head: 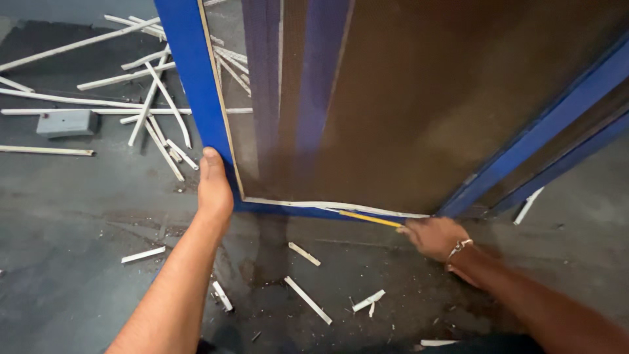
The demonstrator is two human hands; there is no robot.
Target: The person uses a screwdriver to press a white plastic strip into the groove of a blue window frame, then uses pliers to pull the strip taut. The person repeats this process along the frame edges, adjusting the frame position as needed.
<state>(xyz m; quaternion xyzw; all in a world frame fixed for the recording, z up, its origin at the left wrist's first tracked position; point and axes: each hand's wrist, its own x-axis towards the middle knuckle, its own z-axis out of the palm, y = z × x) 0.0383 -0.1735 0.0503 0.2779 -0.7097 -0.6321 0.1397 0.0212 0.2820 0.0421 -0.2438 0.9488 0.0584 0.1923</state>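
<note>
Left hand [214,187] grips the blue frame [196,85], fingers hidden behind it; right hand [432,236] curls around a yellow tool [367,218], tip obscured.

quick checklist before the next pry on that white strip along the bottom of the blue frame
1. Left hand steadies the blue frame at its left edge: ok.
2. Right hand has a grip on the yellow tool: ok.
3. Tool tip sits under the white strip: cannot tell, the tip is too small to see.
4. Strip already lifting off the frame: ok, it looks wavy and raised near the tool.
5. Floor underfoot free of scraps: not ok, loose strip pieces lie close by.
</note>
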